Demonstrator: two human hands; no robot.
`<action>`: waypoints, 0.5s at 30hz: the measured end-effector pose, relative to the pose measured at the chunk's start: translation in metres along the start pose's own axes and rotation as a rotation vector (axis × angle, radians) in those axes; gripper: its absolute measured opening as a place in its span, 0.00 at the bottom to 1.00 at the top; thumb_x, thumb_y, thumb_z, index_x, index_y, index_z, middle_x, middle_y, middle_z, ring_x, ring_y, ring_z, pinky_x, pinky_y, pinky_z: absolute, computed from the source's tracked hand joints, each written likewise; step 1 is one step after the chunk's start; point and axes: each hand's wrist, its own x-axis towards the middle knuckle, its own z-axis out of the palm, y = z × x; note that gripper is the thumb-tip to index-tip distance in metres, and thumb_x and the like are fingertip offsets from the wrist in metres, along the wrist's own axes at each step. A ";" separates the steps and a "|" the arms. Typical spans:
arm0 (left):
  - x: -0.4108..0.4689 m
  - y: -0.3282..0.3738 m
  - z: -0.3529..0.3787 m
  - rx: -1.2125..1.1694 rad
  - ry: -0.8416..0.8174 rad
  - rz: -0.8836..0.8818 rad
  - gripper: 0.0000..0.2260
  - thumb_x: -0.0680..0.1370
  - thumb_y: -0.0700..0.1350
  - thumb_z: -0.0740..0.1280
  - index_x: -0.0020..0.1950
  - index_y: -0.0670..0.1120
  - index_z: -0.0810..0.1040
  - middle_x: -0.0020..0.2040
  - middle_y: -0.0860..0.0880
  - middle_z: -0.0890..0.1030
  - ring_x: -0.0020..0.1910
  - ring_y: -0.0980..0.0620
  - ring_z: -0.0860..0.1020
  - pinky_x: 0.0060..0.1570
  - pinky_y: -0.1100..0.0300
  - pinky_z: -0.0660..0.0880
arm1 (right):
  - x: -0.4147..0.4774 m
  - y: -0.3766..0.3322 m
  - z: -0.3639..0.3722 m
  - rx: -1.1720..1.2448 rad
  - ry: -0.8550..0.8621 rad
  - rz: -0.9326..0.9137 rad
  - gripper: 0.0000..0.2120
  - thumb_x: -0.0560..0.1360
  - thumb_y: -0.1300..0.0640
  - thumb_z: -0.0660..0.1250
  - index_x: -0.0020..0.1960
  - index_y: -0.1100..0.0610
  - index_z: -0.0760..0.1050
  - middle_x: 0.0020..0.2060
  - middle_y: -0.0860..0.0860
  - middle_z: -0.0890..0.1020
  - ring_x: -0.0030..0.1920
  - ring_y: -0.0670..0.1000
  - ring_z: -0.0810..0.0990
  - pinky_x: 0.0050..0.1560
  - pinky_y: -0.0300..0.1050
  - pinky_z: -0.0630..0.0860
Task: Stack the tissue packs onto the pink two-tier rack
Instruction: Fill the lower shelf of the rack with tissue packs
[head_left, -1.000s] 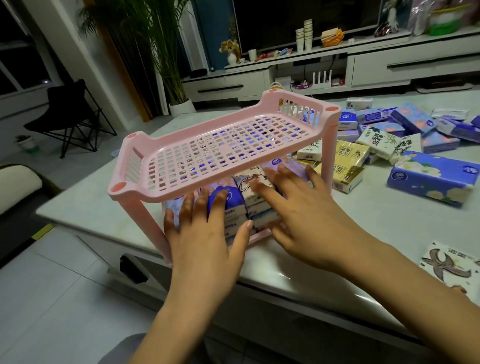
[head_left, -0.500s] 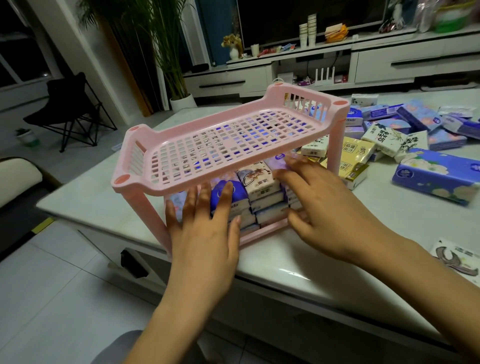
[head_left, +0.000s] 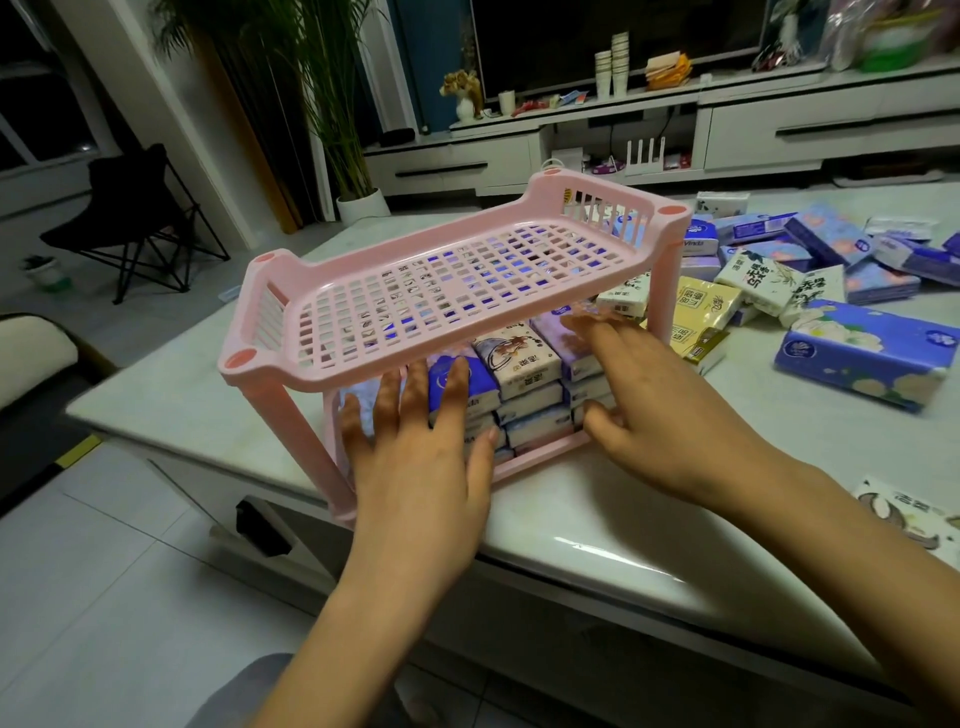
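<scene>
The lower tier of the pink rack, at frame centre, is packed with tissue packs, against which the left hand and right hand are pressed, fingers straight. The top tier is unfilled; loose packs are scattered on the counter at right.

The word "Vinda" stands on a small blue tissue pack just behind the far right leg of the pink rack. The white packs and yellow packs carry large Chinese characters, too blurred to read. The round logo on the large blue pack is illegible.
</scene>
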 end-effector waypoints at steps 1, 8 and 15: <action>0.000 0.000 0.000 0.003 -0.010 -0.001 0.26 0.74 0.56 0.52 0.68 0.47 0.68 0.66 0.39 0.72 0.66 0.37 0.69 0.66 0.46 0.57 | 0.000 -0.001 -0.001 0.011 -0.003 0.000 0.26 0.68 0.64 0.65 0.66 0.63 0.66 0.59 0.60 0.74 0.58 0.60 0.73 0.55 0.39 0.60; 0.006 0.008 -0.009 -0.075 -0.056 -0.020 0.28 0.73 0.59 0.53 0.70 0.47 0.65 0.66 0.41 0.71 0.67 0.39 0.67 0.64 0.41 0.63 | 0.001 0.006 0.005 -0.030 0.012 -0.044 0.32 0.60 0.66 0.73 0.63 0.66 0.70 0.57 0.64 0.76 0.57 0.65 0.75 0.59 0.42 0.67; 0.034 0.017 -0.014 -0.070 -0.164 0.136 0.38 0.67 0.68 0.52 0.71 0.48 0.65 0.65 0.42 0.72 0.65 0.40 0.69 0.62 0.48 0.67 | 0.006 0.001 0.014 -0.186 0.036 -0.099 0.38 0.62 0.46 0.69 0.66 0.65 0.69 0.60 0.65 0.74 0.62 0.66 0.72 0.63 0.54 0.68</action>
